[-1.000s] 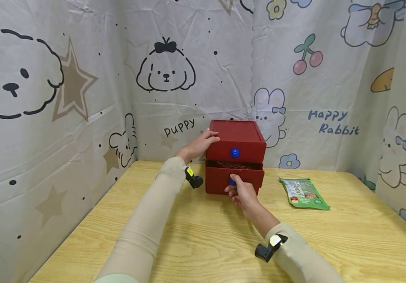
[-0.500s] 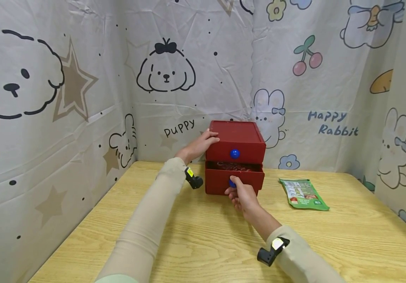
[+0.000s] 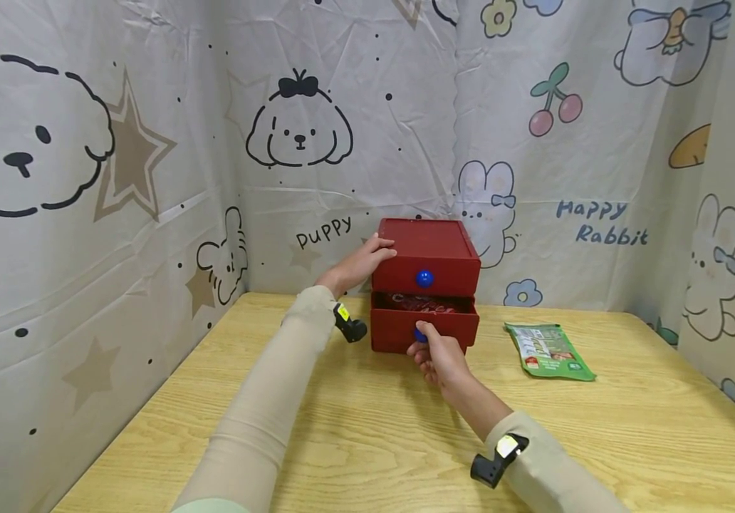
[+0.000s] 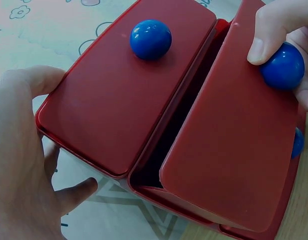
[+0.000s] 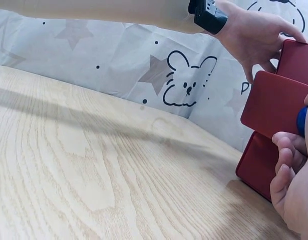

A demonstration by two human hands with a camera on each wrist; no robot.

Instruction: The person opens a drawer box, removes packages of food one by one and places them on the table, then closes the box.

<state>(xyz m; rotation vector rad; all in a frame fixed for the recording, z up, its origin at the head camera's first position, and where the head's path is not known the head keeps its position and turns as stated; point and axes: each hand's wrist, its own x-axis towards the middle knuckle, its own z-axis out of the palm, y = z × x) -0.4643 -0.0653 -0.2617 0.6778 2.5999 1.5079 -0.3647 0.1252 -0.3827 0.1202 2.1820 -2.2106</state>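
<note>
Right hand [image 3: 442, 355] partly hides a knob [image 4: 284, 70]; fine print on the packet [image 3: 550, 353] near the table's [image 3: 367, 442] far edge is unreadable.

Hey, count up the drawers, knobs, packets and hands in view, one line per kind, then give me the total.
Red drawers: 3, the middle one partly open
Blue knobs: 3
Green printed packet: 1
Hands: 2, left hand and right hand
Total: 9
</note>
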